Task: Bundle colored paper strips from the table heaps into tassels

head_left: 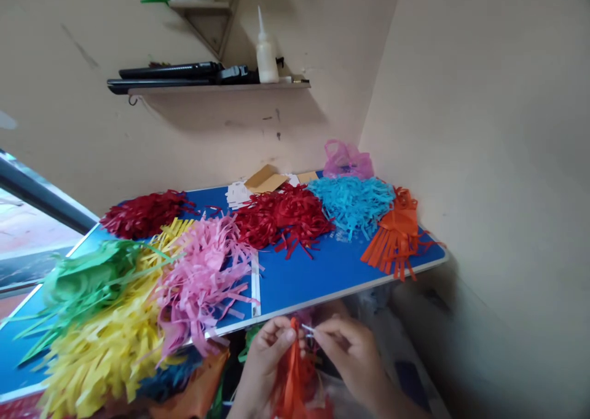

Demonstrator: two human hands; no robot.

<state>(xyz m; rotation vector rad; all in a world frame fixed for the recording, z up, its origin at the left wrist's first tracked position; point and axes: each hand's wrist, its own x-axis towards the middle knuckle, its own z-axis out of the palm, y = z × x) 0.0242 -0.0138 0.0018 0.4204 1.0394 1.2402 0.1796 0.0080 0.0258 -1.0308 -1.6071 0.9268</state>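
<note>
Just below the front edge of the blue table, my left hand [267,357] pinches the top of an orange-red paper tassel [294,376], whose strips hang down. Close beside it on the right, my right hand [353,354] is closed with thumb and finger on a thin white strip [308,328]. The strip's near end reaches toward the tassel's top; whether it touches is too small to tell. Behind the hands, orange fringed paper [399,228] lies at the table's right end.
The blue table [295,278] bears heaps of fringed paper: pink [207,271], yellow [110,345], green [92,274], dark red [286,216] and light blue [353,201]. A pink plastic bag [348,159] sits at the back. Above, a wall shelf [221,90] holds a squeeze bottle [267,59].
</note>
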